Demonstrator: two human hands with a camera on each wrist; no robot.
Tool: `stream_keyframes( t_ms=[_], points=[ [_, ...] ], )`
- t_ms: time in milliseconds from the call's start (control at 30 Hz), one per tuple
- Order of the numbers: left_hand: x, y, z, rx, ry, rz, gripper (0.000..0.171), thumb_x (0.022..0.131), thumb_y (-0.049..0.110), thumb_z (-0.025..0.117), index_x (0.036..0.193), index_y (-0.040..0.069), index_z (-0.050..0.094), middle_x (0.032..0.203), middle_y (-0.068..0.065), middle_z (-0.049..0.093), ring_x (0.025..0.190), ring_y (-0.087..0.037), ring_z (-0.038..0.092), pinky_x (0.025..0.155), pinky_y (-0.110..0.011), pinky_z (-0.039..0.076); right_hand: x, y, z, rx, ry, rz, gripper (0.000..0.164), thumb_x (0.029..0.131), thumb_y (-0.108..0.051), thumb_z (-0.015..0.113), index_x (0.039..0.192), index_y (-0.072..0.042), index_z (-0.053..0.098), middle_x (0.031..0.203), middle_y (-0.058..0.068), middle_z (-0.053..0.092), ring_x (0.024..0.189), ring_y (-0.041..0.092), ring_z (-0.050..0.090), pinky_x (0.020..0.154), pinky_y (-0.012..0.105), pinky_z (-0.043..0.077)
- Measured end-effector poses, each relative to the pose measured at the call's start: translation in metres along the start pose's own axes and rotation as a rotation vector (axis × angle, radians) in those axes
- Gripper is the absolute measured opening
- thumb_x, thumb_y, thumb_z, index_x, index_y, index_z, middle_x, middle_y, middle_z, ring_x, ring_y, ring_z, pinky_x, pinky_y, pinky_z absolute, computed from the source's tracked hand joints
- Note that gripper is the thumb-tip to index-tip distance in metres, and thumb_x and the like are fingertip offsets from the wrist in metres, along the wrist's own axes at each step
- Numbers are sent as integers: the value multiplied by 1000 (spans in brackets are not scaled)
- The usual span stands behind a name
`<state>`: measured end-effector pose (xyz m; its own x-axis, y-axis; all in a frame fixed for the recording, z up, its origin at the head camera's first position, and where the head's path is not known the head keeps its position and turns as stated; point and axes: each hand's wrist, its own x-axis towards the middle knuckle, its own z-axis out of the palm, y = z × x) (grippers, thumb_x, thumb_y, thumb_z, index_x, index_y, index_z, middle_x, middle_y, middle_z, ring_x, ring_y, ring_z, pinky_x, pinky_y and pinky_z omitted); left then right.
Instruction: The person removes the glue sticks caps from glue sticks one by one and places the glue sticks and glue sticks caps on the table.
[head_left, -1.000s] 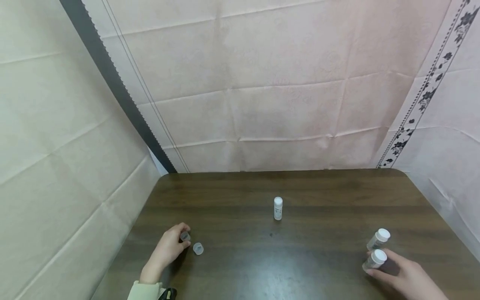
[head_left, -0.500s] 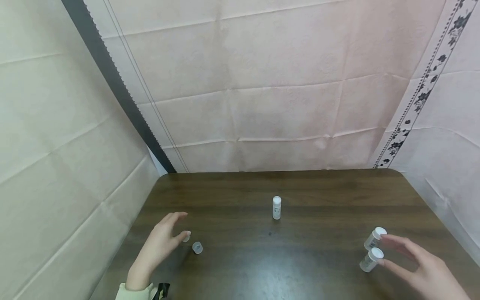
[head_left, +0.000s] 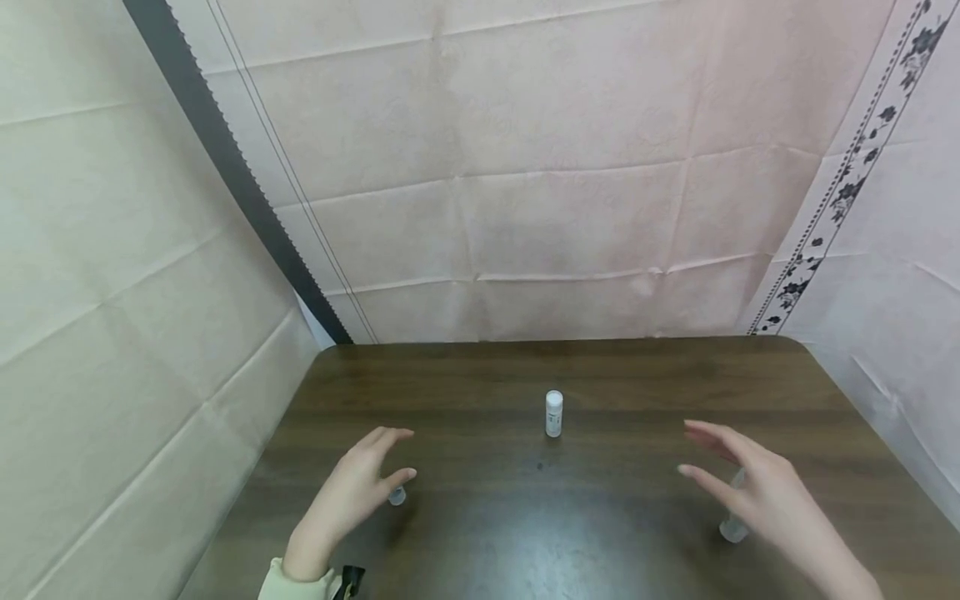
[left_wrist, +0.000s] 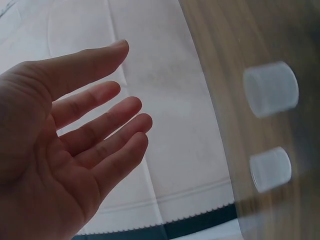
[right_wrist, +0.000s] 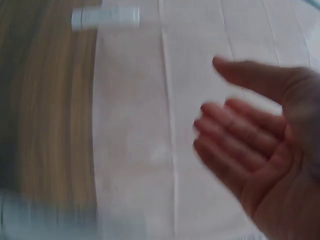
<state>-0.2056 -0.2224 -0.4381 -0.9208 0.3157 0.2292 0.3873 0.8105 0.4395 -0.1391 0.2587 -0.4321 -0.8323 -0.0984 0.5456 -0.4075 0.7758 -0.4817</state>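
Observation:
My left hand (head_left: 351, 490) is held over the table with thumb and fingers spread and nothing between them. Two small translucent plastic cups stand near it; the left wrist view has both the larger-looking cup (left_wrist: 271, 90) and the other cup (left_wrist: 270, 170), whereas in the head view one peeks out by the thumb. My right hand (head_left: 768, 496), also unfurled and holding nothing, hovers in front of the clear vials on the right, covering most of them. The base of a clear vial (head_left: 732, 529) shows beneath it. A white-capped vial (head_left: 554, 415) with a printed label stands upright between the hands, farther back.
The dark wooden table (head_left: 630, 467) has rounded far corners. Behind it hangs a creased pale cloth (head_left: 555, 225) with a dark band and a floral border; similar cloth encloses both sides.
My left hand let go of a small cup, rose, then moved right. My right hand released a clear vial beside another, drew back, then moved left and up in the view.

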Motion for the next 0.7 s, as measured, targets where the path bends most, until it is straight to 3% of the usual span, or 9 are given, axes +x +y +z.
stream_keyframes(
  t_ms=[133, 267, 500, 700],
  points=[
    [3, 10, 4, -9, -6, 24, 49, 84, 15, 83, 129, 12, 63, 123, -4, 63, 110, -26, 65, 91, -45, 53, 28, -16, 25, 49, -65, 40, 59, 81, -20, 86, 134, -11, 61, 112, 6, 74, 101, 28, 71, 88, 21, 52],
    [7, 19, 10, -2, -9, 55, 48, 85, 17, 83, 129, 11, 64, 123, -4, 64, 111, -24, 64, 94, -45, 52, 47, -25, 45, 145, -146, 76, 57, 86, -21, 83, 136, -8, 58, 117, 11, 72, 105, 34, 69, 90, 48, 54],
    [12, 32, 13, 3, -17, 89, 48, 85, 17, 83, 129, 11, 63, 123, -3, 64, 114, -24, 63, 94, -44, 53, 67, -32, 70, 232, -224, 84, 57, 88, -21, 81, 138, -8, 57, 128, 15, 67, 112, 34, 66, 95, 50, 52],
    [15, 39, 17, -8, -50, 125, 47, 87, 18, 81, 130, 10, 63, 124, -4, 63, 115, -24, 62, 95, -44, 52, 75, -21, 98, 284, -263, 84, 56, 90, -22, 79, 139, -6, 56, 132, 15, 63, 116, 36, 64, 98, 52, 50]
  ],
)
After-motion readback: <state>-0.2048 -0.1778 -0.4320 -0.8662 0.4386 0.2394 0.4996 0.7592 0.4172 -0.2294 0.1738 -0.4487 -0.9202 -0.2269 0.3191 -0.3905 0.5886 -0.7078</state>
